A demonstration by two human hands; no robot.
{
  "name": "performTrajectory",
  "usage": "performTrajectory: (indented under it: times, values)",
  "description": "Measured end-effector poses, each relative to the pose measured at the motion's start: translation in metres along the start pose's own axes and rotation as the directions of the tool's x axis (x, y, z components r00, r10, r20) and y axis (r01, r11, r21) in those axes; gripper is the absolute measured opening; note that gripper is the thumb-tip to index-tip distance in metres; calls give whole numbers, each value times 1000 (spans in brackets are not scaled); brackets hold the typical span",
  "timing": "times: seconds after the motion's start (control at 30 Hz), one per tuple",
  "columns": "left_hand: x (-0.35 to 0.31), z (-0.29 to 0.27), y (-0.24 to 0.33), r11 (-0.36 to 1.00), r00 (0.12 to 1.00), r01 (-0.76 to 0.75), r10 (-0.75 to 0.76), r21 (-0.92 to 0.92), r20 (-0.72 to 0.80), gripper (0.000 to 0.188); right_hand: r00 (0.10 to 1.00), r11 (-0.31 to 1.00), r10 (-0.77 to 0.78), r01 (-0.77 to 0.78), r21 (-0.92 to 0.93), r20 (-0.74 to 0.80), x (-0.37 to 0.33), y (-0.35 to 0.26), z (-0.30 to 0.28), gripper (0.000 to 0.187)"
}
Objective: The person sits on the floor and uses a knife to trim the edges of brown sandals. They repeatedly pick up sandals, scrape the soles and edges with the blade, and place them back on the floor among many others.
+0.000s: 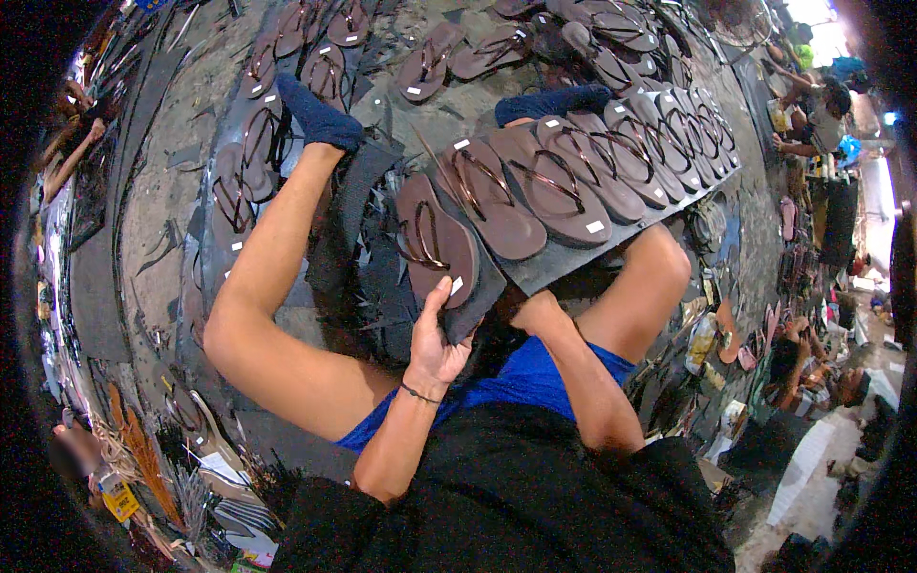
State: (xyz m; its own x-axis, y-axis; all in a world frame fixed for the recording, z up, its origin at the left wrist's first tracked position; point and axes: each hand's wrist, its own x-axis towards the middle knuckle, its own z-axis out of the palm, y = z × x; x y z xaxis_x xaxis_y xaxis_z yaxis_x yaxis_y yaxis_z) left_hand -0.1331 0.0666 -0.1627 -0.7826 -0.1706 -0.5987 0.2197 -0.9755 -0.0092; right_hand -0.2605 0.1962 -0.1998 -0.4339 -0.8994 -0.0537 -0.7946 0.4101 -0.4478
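Clamping a brown sandal [435, 239], left hand [435, 349] grip; right hand [535, 310] grip hidden under the black board [573, 263].

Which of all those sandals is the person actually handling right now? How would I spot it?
Find the long dark board across the seated person's lap, carrying a row of brown flip-flop sandals. Follow it to its near-left end: the brown sandal there is the only one the left hand grips by its heel.

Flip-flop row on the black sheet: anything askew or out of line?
Yes. The nearest brown flip-flop, under the left hand, sits lower and apart from the overlapping row. Black offcuts litter the floor beside it.
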Motion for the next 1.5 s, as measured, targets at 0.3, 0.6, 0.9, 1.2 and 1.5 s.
performTrajectory:
  times: [0.3,0.6,0.9,1.2,1.5]
  values:
    - [-2,11,12,996,994,-79,82,39,-72,16,991,988,134,-133,-81,8,57,19,44,48]
    - [-12,17,9,963,974,-156,187,222,-130,21,971,971,235,-233,54,-37,85,16,41,41]
    - [-171,61,65,-311,882,-128,399,942,251,47,895,184,355,-351,918,271,141,-76,29,32]
    - [-234,113,127,-379,409,-510,683,772,605,73,968,-239,249,64,969,-3,64,-59,-50,36]
    - [-175,50,104,252,356,-851,921,460,155,42,981,97,148,-141,985,126,-49,-131,-46,34]
